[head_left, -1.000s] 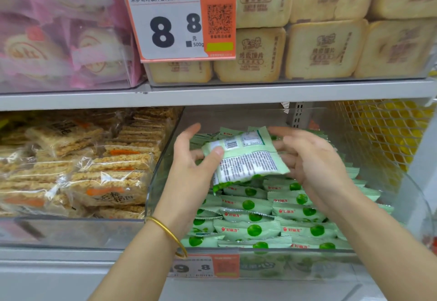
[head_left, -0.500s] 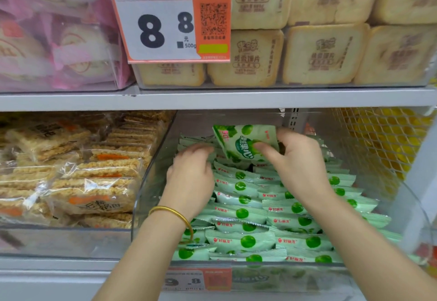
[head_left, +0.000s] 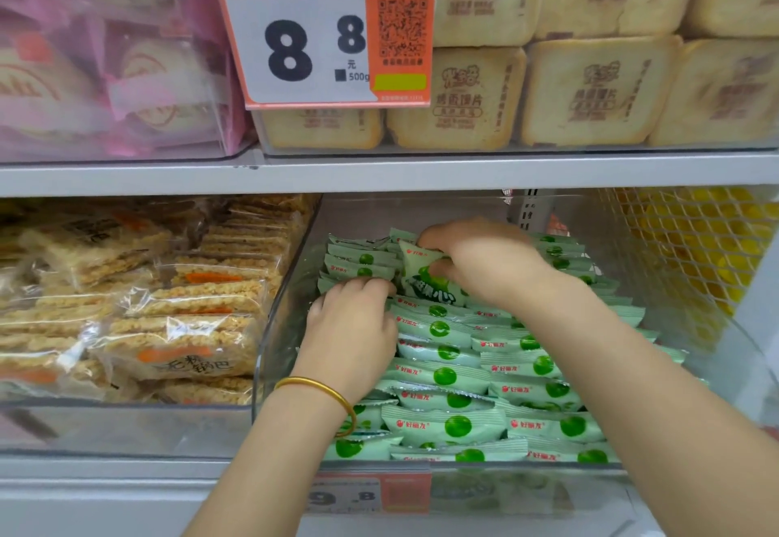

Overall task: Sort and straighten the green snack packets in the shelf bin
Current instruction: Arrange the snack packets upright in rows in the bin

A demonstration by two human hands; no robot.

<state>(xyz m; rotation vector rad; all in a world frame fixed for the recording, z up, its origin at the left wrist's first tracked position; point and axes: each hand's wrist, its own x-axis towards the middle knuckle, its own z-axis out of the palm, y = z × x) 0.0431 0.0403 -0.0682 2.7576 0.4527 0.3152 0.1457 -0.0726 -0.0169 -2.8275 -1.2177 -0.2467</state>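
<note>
Several pale green snack packets (head_left: 447, 425) with green dots lie in overlapping rows inside a clear plastic bin (head_left: 278, 325) on the lower shelf. My right hand (head_left: 489, 266) pinches one green packet (head_left: 425, 279), held tilted over the back of the middle row. To its left, my left hand (head_left: 350, 330) with a gold bangle lies palm down on the left row, its fingertips curled onto the packets (head_left: 358, 268) stacked at the back left. Both forearms cover part of the rows.
A clear bin of rice-cracker packs (head_left: 168, 325) adjoins on the left. Yellow netted goods (head_left: 691, 249) sit at the right. The upper shelf carries pink packs (head_left: 105, 72), bread-slice packs (head_left: 590, 89) and an 8.8 price tag (head_left: 320, 30). Another price tag (head_left: 366, 494) hangs below the bin.
My right hand turned the packet face up and lowered it from above the bin down among the back packets. My left hand let go and dropped onto the left row.
</note>
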